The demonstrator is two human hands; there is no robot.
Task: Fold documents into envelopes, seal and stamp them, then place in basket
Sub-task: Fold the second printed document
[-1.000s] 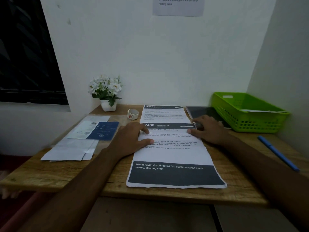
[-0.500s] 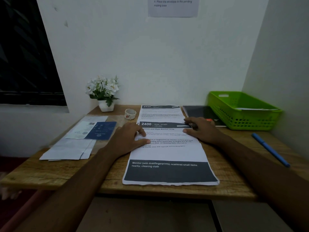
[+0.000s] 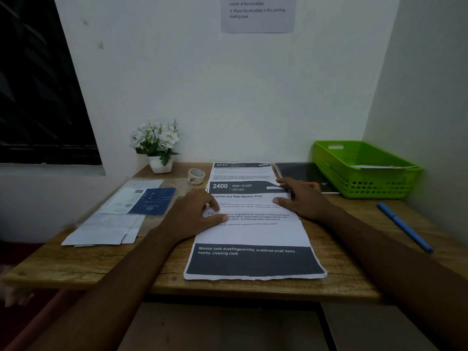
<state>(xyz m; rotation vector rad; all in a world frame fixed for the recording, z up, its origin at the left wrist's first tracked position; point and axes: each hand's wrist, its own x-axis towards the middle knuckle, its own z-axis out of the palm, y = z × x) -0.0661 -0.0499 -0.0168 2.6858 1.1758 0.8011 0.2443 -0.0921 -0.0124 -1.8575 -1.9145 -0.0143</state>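
Head view: nearest the camera, the front edge of a wooden table (image 3: pixel 101 269) is seen, set into the corner of a white-walled room. A printed document (image 3: pixel 253 236) is laid lengthwise on the middle of the table, its dark bottom band just inside the front edge. Both hands are rested on its upper half: the left hand (image 3: pixel 195 216) is placed over the left edge with thumb and forefinger spread loosely on the text, nothing being grasped, and the right hand (image 3: pixel 304 201) is laid flat over the right edge, its fingers (image 3: pixel 281 180) stretched out onto the dark header. A stack of white envelopes (image 3: pixel 106 230) is seen to the left and a blue pen (image 3: pixel 405 230) to the right. Farther back, a second sheet (image 3: pixel 243 171) is partly covered by the document, with a dark notebook (image 3: pixel 298 171) and a green basket (image 3: pixel 359 183) to its right. White flowers in a pot (image 3: pixel 159 145) are stood against the wall, where a notice (image 3: pixel 258 13) is fixed; a dark window (image 3: pixel 33 97) is seen at left.
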